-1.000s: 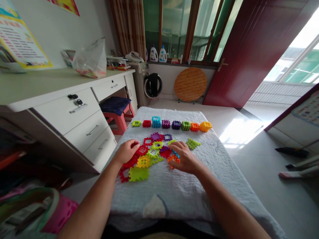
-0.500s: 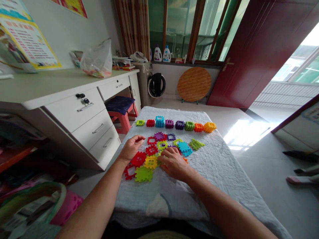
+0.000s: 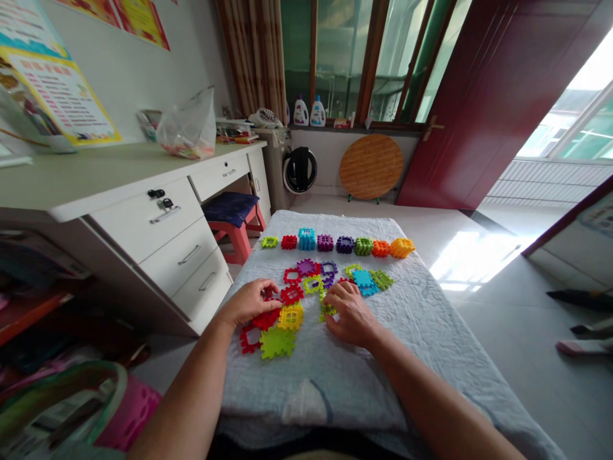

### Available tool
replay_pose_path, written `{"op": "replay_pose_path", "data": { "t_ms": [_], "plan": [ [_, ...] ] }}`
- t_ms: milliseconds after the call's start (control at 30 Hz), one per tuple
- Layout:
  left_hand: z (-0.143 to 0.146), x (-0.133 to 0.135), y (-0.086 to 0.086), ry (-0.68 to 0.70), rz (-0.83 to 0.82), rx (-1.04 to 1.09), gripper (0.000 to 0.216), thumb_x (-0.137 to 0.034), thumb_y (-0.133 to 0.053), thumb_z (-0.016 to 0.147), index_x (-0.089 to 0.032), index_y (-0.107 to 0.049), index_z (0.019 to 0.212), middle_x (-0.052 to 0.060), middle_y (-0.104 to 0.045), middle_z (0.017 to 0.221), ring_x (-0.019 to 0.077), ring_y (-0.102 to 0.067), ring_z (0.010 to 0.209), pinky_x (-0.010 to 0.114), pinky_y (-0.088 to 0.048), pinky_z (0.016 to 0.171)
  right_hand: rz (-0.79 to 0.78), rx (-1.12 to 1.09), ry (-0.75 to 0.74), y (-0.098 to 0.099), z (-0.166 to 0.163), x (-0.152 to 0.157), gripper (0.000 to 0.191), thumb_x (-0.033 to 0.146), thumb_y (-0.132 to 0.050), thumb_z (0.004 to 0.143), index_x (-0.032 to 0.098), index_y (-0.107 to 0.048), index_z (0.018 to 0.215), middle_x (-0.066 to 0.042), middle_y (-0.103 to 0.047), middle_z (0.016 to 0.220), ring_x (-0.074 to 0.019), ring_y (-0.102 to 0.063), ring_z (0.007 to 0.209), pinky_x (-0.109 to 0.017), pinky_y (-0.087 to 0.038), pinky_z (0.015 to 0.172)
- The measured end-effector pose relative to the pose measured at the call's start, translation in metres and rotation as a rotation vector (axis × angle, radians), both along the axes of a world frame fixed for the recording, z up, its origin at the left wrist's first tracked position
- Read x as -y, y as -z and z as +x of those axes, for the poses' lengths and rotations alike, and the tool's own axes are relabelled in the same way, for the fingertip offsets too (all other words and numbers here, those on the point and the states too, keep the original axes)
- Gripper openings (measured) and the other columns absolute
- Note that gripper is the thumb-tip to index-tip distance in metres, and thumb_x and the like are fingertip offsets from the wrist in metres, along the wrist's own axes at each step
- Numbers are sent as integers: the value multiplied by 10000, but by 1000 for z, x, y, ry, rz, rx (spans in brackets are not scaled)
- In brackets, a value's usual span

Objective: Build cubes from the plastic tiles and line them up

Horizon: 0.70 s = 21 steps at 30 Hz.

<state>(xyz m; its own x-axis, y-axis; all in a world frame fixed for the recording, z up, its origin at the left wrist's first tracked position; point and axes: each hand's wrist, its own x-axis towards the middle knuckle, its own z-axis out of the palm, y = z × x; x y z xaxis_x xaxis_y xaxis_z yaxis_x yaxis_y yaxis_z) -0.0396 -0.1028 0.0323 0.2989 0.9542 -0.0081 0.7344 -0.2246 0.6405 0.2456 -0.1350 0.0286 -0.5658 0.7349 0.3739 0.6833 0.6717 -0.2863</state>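
Flanking the yellow tile (image 3: 290, 316)
Left hand (image 3: 249, 303) over red tile (image 3: 267, 319), right hand (image 3: 350, 314) over lime tile (image 3: 325, 313); cannot tell either grip.

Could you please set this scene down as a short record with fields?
Surface: pale cloth
Left hand: at the flat red pieces; grip unclear
Right hand: fingers curled over a light-green piece; grip unclear
Back row, left to right: light-green block, red block, blue stack, purple stack, dark purple stack, green stack, orange stack, yellow stack
Between hands: yellow window piece
Beyond right hand: blue pieces, beside green triangular piece
Background: round wooden tabletop, red door
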Motion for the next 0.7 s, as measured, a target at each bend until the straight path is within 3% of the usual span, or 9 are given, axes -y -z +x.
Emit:
{"op": "replay_pose_path", "data": {
  "t_ms": [133,333,533,700],
  "plan": [
    [3,1,-4,33,-71,-37,312,-399,-640,700,-203,-656,942,-20,-597,719,153,-543,630,245,-416,589,12,-49,10,4,-1,-2,95,156,-577,766,204,-590,847,-52,-580,887,-215,-467,910,-370,-344,856],
    [5,1,-14,-18,34,-102,295,-373,-594,721,-189,-642,947,55,-638,999,183,-598,752,291,-464,729,7,-118,19,7,5,-6,115,128,-567,777,204,-595,859,-47,-581,865,-209,-477,888,-369,-361,854],
    [-11,12,-27,6,-76,-209,353,-421,-650,665,-203,-625,942,28,-648,886,209,-598,819,275,-440,717,6,-218,44,7,13,-11,140,100,-551,783,206,-597,861,-48,-599,865,-210,-492,876,-358,-386,835],
    [-8,18,-22,-8,-173,-218,368,-327,-672,606,-205,-606,947,-11,-608,791,181,-579,742,242,-399,639,15,-272,70,9,18,-15,144,79,-541,776,202,-596,826,-46,-606,846,-199,-497,832,-338,-396,804]
  ]
}}
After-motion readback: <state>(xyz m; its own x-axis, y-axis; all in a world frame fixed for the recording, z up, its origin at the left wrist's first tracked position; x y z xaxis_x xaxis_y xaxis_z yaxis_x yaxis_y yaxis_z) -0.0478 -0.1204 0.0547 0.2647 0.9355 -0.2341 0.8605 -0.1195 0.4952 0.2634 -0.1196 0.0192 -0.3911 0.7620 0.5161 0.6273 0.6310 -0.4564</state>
